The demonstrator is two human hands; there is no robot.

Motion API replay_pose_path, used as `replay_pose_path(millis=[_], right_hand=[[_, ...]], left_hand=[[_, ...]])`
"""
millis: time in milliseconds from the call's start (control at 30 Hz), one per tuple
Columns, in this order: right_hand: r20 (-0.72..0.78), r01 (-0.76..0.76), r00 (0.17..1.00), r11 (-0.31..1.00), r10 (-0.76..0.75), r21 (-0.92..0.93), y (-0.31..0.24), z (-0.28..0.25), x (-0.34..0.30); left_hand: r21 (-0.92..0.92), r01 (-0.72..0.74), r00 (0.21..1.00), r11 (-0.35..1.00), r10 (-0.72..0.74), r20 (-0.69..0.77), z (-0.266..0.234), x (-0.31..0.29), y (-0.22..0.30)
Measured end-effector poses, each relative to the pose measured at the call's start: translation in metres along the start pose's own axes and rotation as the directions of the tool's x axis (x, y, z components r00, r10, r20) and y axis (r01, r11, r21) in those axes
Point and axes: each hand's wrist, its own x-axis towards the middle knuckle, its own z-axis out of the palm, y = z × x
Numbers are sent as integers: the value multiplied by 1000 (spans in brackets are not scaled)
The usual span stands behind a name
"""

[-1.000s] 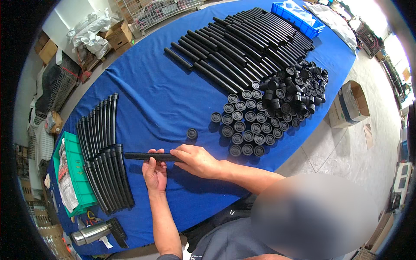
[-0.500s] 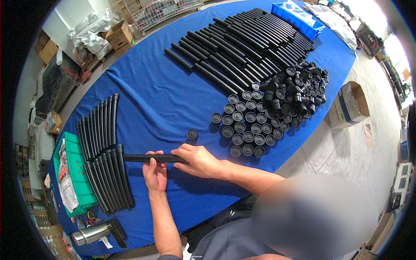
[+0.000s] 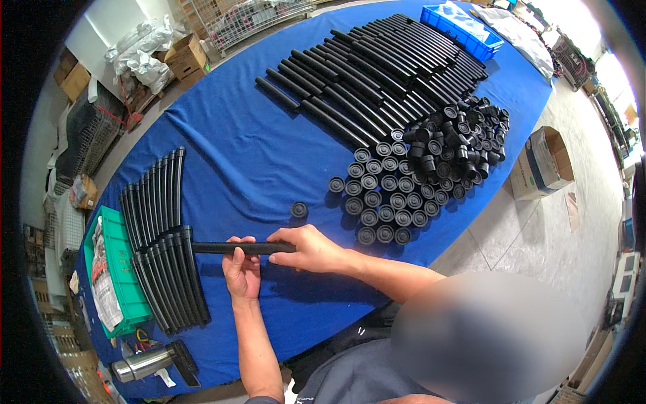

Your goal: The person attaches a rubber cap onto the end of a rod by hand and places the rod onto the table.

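Observation:
A black tube (image 3: 215, 247) lies level across both my hands, its far-left end close to the rows of finished-looking black tubes with capped ends (image 3: 176, 283). My left hand (image 3: 242, 275) is closed round its middle, thumb in front and fingers behind. At the tube's right end my right hand (image 3: 313, 249) grips it, fingers on top and thumb below; its palm hides that end. One round black cap (image 3: 299, 209) sits alone on the blue cloth (image 3: 229, 155), just beyond my hands.
Several round black caps (image 3: 389, 182) stand grouped to the right, beside a loose heap of caps (image 3: 464, 138). Long black tubes (image 3: 363, 74) fill the far side. A blue crate (image 3: 464, 37), a green crate (image 3: 134, 296), a steel flask (image 3: 141, 363) and a cardboard box (image 3: 542, 165) surround them.
My right hand has shifted slightly, its fingers straighter and its thumb lower, so more of the tube's right end shows. The left hand stays on the tube almost unmoved.

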Motion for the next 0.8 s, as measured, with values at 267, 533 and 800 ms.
replay_pose_path(millis=[267, 533, 800], right_hand=[[-208, 443, 828, 835, -521, -326, 26, 12, 6], [-223, 450, 819, 833, -529, -321, 36, 11, 11], [-39, 18, 999, 999, -19, -26, 1, 1, 1]], left_hand=[[17, 15, 999, 1000, -15, -30, 3, 0, 1], [40, 5, 999, 999, -3, -51, 7, 1, -1], [11, -16, 1000, 1000, 16, -21, 0, -1, -1]])
